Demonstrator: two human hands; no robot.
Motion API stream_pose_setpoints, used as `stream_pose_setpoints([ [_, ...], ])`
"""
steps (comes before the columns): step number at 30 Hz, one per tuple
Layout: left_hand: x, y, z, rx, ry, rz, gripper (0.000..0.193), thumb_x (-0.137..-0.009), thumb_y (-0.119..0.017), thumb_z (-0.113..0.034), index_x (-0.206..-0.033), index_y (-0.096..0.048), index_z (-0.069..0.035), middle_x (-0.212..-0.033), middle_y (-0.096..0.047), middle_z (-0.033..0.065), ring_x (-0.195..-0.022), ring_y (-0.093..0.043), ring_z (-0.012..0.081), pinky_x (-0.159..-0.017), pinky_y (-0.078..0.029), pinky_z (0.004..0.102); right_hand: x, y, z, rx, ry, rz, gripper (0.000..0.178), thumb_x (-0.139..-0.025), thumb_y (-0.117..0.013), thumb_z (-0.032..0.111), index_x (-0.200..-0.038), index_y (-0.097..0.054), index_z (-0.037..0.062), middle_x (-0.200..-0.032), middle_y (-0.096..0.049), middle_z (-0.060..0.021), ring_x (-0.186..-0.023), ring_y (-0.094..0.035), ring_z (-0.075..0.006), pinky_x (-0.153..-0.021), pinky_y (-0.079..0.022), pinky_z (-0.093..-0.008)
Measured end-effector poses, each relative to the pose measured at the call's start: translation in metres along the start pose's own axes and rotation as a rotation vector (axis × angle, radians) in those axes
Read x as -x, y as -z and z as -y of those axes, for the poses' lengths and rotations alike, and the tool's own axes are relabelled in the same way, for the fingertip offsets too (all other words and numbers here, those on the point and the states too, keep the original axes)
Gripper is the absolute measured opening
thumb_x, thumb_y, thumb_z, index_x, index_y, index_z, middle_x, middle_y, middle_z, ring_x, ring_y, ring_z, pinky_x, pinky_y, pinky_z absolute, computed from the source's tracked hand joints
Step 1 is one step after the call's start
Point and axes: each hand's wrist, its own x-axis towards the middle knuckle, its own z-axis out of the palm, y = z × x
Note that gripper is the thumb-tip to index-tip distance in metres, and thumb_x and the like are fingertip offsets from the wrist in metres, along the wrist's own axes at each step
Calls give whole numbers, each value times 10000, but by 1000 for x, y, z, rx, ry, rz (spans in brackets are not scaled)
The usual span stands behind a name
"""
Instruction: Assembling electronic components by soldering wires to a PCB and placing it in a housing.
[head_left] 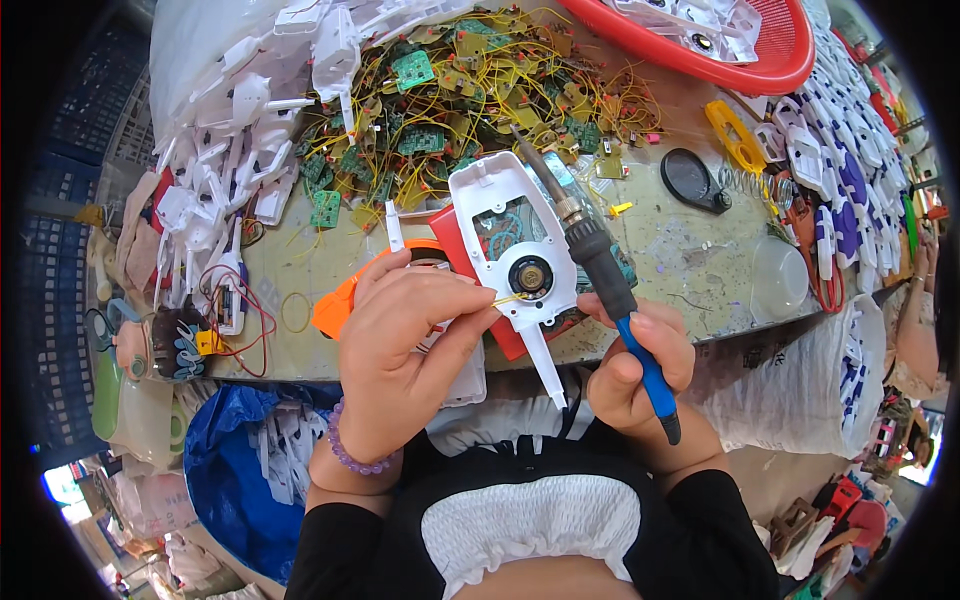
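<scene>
A white plastic housing half (500, 200) with a long narrow handle lies in front of me, a round black speaker (530, 277) set in it. My left hand (410, 335) is closed, thumb and forefinger pinching a thin yellow wire (515, 297) beside the speaker. Closed round the blue grip of a soldering iron (600, 265) is my right hand (645, 365). The iron slants up and left over the housing's right edge, its tip pointing away from me. My right fingertips are close to the housing's lower right edge; whether they touch it is unclear. Under the housing are a red piece (455, 240) and an orange piece (340, 300).
Green circuit boards with yellow wires (420, 140) are heaped at the back. White housings (215, 190) pile up at left, white and purple ones (850, 190) at right. A red basket (720, 75), black ring-shaped part (690, 180), clear cup (780, 270) and blue bag (225, 480) surround the workspace.
</scene>
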Motion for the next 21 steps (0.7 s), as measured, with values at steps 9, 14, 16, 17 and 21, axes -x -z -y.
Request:
stream_pose_setpoints([
  [9,-7,-11,-2,-11,-35,53,153,-711,-716,17,-829,-646,-50,-923,-652,76,-989,-589,269,-885,-432,376,-7,-4,1,114,14,10,336,-1008,-421,311,-1196,-362,39,-994,-576,-240,-802,-661,-268,-676,-558,-296],
  [14,-14,-14,-9,-150,-115,76,114,-738,-699,-14,-824,-647,-68,-956,-669,51,-1028,-599,269,-935,-407,420,-8,-3,1,111,3,28,345,-1006,-424,318,-1201,-353,42,-990,-571,-240,-790,-665,-270,-676,-563,-297],
  [16,-13,-15,-8,-192,-114,116,103,-745,-696,-28,-825,-650,-75,-969,-676,42,-1038,-603,261,-954,-395,435,-9,-3,0,87,0,17,355,-1006,-418,340,-1194,-352,46,-990,-569,-242,-773,-661,-263,-661,-560,-314],
  [17,-12,-16,-8,-185,-106,98,94,-750,-694,-39,-824,-654,-80,-970,-681,36,-1030,-609,252,-967,-383,443,-8,-1,-1,87,-2,18,355,-1006,-418,340,-1194,-352,46,-990,-569,-242,-773,-661,-263,-661,-560,-314],
  [21,-11,-18,-6,-194,-127,80,77,-773,-689,-79,-839,-652,-91,-950,-670,19,-989,-607,237,-951,-365,425,-2,7,-1,21,-25,-244,333,-972,-510,341,-1108,-448,44,-862,-602,-159,-695,-647,-258,-613,-521,-345],
])
